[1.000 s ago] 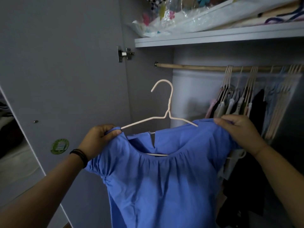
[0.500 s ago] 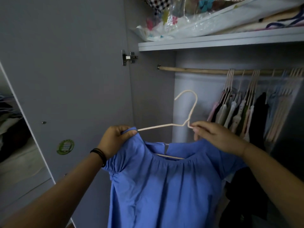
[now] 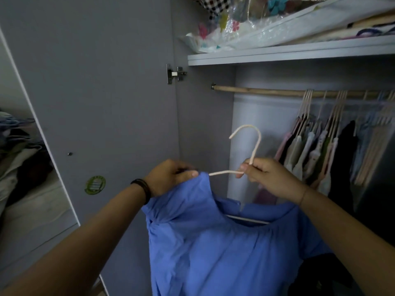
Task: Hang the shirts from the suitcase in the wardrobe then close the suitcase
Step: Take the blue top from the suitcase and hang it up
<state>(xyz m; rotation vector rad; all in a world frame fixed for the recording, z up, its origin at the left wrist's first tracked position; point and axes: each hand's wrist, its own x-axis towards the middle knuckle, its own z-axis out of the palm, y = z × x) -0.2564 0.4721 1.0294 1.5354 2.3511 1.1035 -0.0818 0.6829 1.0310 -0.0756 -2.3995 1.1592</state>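
We find the blue shirt (image 3: pixel 224 253) in the lower centre of the frame, draped over a pale wire hanger (image 3: pixel 226 172) in front of the open wardrobe; the left hand (image 3: pixel 171 178) pinches the shirt's shoulder between thumb and fingers, and the right hand (image 3: pixel 271 178) grips the hanger's neck just under the hook; the hook stands free below the wooden rod (image 3: pixel 267 91), not yet on it. Other clothes (image 3: pixel 316 150) crowd the rod at centre right, leaving a bare stretch at its left end. We judge this shirt dressed and ready to hook on; the suitcase is out of view, so we cannot tell how many shirts remain, and closing it comes afterwards.
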